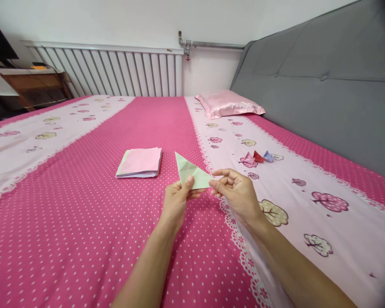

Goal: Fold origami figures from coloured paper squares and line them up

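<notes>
A pale green sheet of paper (192, 172), folded into a triangle with crease lines across it, is held up above the bed. My left hand (179, 194) grips its lower left part, thumb on the front and fingers behind. At the right corner of the triangle, my right hand (232, 188) pinches the paper between thumb and index finger. To the left lies a stack of square coloured paper (141, 161), with a pink sheet on top. Small folded paper pieces in pink (249, 158), red (258, 157) and blue (268, 156) stand in a row at the right.
Everything rests on a bed with a pink dotted and tree-print sheet (93, 205). A pink pillow (229, 104) lies at the back beside the grey headboard (327, 81). A white radiator (115, 70) lines the wall, and a desk (28, 83) stands at the far left.
</notes>
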{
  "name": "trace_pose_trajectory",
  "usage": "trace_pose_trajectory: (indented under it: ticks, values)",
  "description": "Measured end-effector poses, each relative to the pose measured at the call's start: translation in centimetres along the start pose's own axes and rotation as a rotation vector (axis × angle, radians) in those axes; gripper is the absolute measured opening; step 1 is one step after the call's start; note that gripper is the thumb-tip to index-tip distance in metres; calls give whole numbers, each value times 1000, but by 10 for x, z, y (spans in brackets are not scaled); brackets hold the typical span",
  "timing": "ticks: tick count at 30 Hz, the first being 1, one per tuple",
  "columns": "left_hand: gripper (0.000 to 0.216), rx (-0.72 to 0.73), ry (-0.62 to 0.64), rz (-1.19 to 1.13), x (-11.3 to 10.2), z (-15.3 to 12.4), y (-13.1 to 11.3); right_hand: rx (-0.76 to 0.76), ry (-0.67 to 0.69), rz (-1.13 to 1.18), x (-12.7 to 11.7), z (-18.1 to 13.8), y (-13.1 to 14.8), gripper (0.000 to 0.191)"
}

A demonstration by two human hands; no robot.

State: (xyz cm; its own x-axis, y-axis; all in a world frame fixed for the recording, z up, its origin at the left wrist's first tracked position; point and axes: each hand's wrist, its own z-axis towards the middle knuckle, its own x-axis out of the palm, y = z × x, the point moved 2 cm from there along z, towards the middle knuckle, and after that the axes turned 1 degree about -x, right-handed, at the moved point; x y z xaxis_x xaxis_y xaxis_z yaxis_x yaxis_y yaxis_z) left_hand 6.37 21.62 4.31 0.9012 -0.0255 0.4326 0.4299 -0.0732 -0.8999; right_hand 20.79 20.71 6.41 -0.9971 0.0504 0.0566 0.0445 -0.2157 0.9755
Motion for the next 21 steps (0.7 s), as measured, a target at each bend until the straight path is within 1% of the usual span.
trace_pose_trajectory:
  ticks: [6, 8, 13, 16, 19, 21]
  values:
    - [30, 72, -45, -75, 4, 0, 3, -49, 55, -10, 9, -7, 0, 30]
    - [32, 91, -78, -102, 5, -1, 4, -64, 73, -32, 13, -10, 1, 30]
    - [41, 147, -254, -108, 3, -4, 4, -89, 124, -109, 26, -24, 3, 23]
    - [50, 104, -328, -61, 1, -6, 3, -115, 205, -108, 34, -31, 4, 21]
    - [53, 52, -315, -55, -1, -5, 4, -145, 254, -88, 34, -33, 6, 24]
    - [53, 56, -270, -75, 0, -4, 5, -143, 222, -74, 31, -32, 7, 23]
